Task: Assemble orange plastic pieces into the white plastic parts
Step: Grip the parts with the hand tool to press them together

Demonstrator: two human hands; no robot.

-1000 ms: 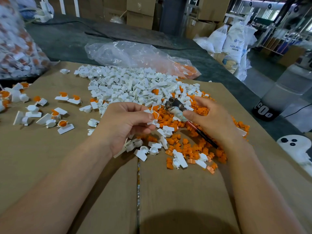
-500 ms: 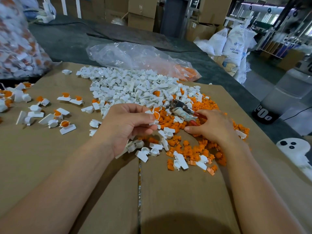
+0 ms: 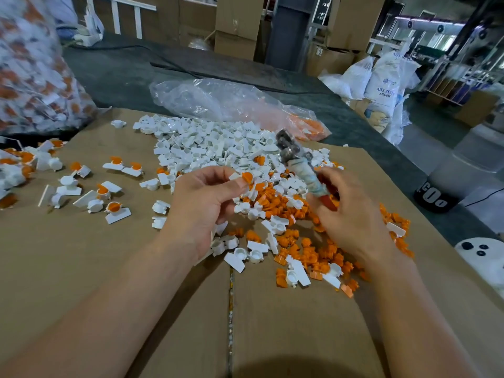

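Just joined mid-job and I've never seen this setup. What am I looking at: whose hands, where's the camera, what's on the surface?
No machine here: a person works bare-handed, and the single camera sits on their head, looking down. The left hand pinches a white part with an orange piece seated in it. The right hand grips a metal-headed tool. On the cardboard lie a pile of white parts, loose orange pieces, and assembled ones to the left.

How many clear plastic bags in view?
2. A full bag at far left; a mostly empty bag behind the white pile. Others may be hidden.
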